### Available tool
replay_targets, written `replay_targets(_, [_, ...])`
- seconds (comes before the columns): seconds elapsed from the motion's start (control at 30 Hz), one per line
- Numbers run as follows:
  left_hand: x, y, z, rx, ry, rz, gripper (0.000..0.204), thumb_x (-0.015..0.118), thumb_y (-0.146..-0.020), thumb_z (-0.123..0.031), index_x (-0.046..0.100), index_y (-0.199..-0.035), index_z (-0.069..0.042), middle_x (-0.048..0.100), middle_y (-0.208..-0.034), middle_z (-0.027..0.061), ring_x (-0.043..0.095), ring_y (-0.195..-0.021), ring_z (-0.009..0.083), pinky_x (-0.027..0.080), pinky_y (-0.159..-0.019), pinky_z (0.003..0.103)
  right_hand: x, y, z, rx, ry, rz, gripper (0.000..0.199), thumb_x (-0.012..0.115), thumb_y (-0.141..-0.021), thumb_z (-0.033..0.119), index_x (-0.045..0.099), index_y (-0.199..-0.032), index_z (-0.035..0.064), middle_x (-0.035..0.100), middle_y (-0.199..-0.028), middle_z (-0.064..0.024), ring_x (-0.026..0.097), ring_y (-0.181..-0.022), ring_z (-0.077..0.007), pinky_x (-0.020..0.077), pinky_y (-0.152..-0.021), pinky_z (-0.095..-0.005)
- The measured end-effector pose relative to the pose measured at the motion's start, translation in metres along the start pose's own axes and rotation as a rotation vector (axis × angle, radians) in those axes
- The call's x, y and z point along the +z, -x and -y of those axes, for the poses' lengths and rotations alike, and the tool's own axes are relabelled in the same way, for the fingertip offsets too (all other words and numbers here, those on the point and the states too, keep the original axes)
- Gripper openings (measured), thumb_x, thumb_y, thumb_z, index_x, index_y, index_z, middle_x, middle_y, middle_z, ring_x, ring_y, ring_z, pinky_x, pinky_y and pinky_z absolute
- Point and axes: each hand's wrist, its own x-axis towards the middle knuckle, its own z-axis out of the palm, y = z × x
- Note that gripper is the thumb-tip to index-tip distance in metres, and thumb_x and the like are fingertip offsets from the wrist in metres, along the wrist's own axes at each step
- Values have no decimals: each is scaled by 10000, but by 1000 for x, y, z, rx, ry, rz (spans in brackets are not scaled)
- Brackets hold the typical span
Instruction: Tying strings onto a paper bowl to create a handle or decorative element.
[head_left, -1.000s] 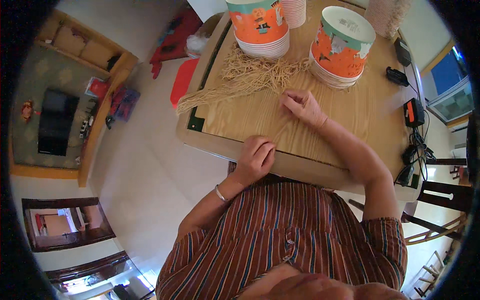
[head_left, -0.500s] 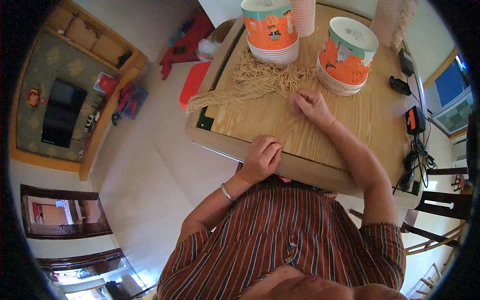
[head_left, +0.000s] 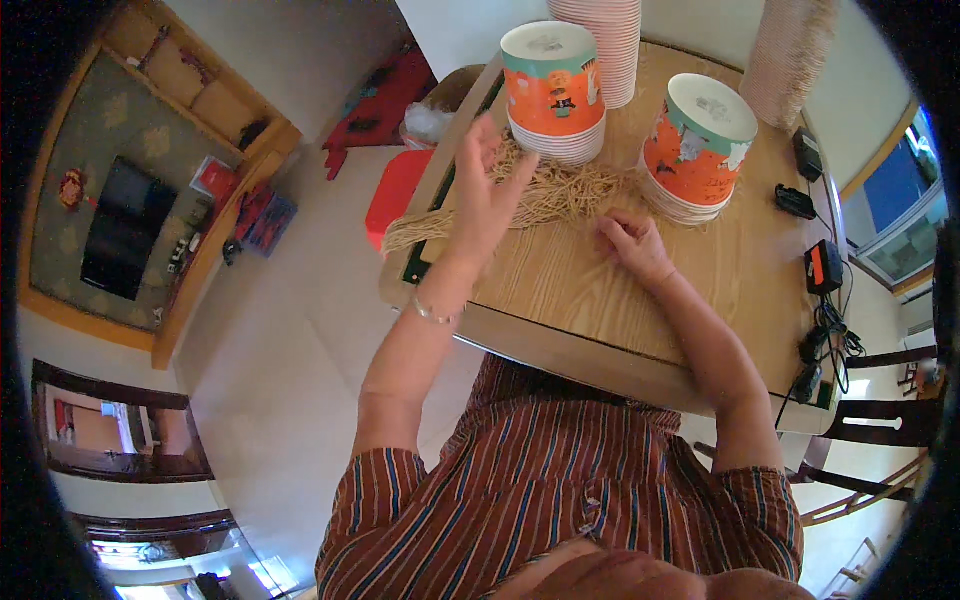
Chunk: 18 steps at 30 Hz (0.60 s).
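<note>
My left hand (head_left: pixel 487 190) is raised over the table's left part with its fingers apart, holding nothing. It is just short of a stack of upside-down paper buckets (head_left: pixel 556 88), orange with a green band and white rims. Beneath and beside it lies a bundle of thin tan paper cords (head_left: pixel 565 190), trailing to the table's left edge. My right hand (head_left: pixel 637 245) rests on the wood by the cords' right end, fingers curled together; whatever may be in them is too small to make out. Beyond it stands a second upside-down bucket stack (head_left: pixel 700 140).
Behind the left buckets rises a tall stack of white cups (head_left: pixel 622 60). A beige textured column (head_left: pixel 790 60) stands at the table's far right. Black adapters and tangled cables (head_left: pixel 828 335) line the right edge. A red stool (head_left: pixel 392 195) stands left of the wooden table (head_left: pixel 600 300).
My left hand has gone from the table's front edge forward and up toward the left bucket stack, its fingers opening. The right hand stays by the cords. The view has shifted slightly.
</note>
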Motion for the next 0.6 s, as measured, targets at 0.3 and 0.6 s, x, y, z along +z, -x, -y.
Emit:
replay_targets(0.3, [18, -99, 3, 60, -229, -4, 1000, 790, -753, -404, 218, -1396, 106, 333, -1363, 287, 373, -1273, 368, 349, -1054, 449, -14, -10, -3, -82, -57, 128, 194, 548, -961, 222, 607, -913, 43, 552, -691, 21, 484, -545, -56, 397, -495, -218])
replay_targets(0.6, [52, -159, 6, 304, -528, 5, 1010, 787, -680, -545, 347, -1382, 32, 269, -1434, 334, 307, -1333, 459, 318, -1079, 502, -36, -19, 2, 52, -222, 54, 216, 574, -948, 239, 600, -1020, 37, 583, -827, -11, 542, -652, -97, 443, -575, -248])
